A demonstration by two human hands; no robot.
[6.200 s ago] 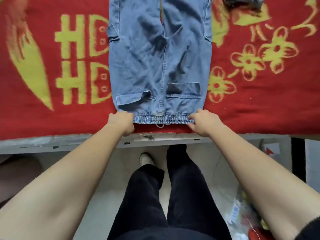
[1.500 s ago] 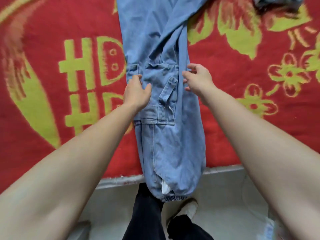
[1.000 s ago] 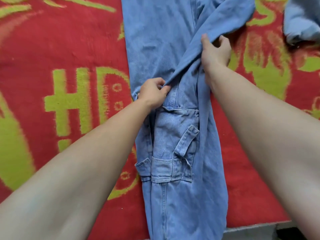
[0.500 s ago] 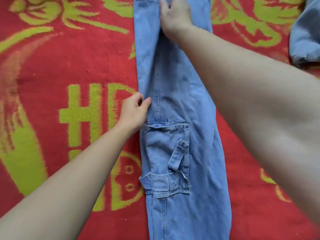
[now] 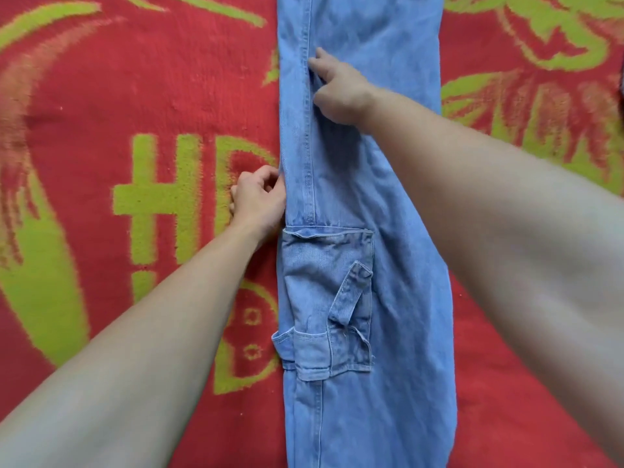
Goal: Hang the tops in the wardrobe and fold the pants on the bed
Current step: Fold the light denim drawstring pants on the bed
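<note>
Light blue denim pants [image 5: 391,204] lie lengthwise on the bed, folded in half along the legs, with a cargo pocket and strap facing up at the middle. My left hand [image 5: 260,197] sits at the pants' left edge just above the pocket, fingers curled and pinching that edge. My right hand [image 5: 337,87] rests farther up on the denim beside the side seam, with its fingers curled into a small crease of the cloth.
The bed is covered by a red blanket [image 5: 101,113] with yellow-green letters and flower patterns. A dark scrap [image 5: 621,79] shows at the right edge of the view.
My right hand has slid back down the pants from near the top toward the middle. My left hand stays at the left edge above the pocket. The view has moved closer.
</note>
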